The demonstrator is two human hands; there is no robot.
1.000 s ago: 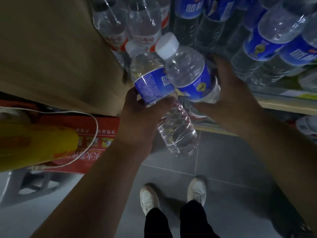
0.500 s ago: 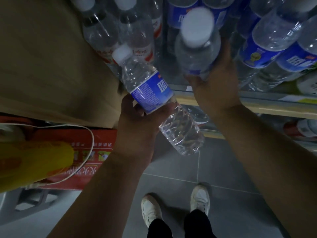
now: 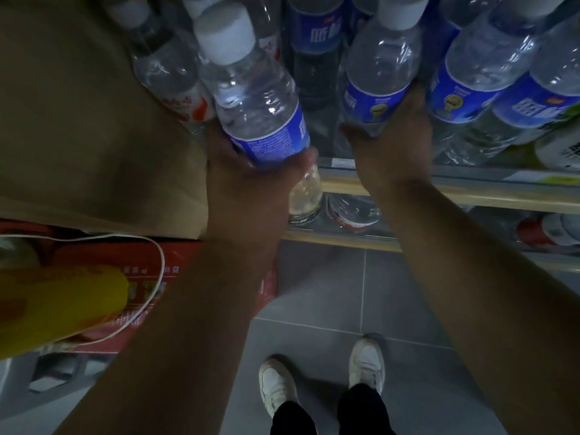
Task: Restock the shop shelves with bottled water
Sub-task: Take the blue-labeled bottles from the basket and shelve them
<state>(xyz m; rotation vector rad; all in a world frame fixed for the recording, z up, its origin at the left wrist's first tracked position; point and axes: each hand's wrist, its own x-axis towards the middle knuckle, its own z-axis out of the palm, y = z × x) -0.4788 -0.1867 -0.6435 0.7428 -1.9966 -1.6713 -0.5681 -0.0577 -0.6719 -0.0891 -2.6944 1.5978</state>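
Observation:
My left hand (image 3: pixel 248 189) grips a clear water bottle (image 3: pixel 251 98) with a blue label and white cap, tilted with its cap up and to the left, in front of the shelf. My right hand (image 3: pixel 392 146) holds a second blue-label bottle (image 3: pixel 379 76) upright on the shelf (image 3: pixel 470 186), wrapped around its lower half. Several more blue-label bottles (image 3: pixel 470 73) stand to its right. Red-and-white-label bottles (image 3: pixel 169 76) stand at the left. A dark gap (image 3: pixel 314 76) lies between the two held bottles.
A tan cardboard surface (image 3: pixel 78 120) fills the upper left. Below it sit a red printed carton (image 3: pixel 163 277), a yellow object (image 3: pixel 56 302) and a white cord (image 3: pixel 157 252). A lower shelf (image 3: pixel 351 237) holds more bottles. My white shoes (image 3: pixel 320 378) stand on grey floor tiles.
My right hand has pushed its bottle further onto the shelf and stood it upright. My left hand has raised its bottle up and toward the shelf.

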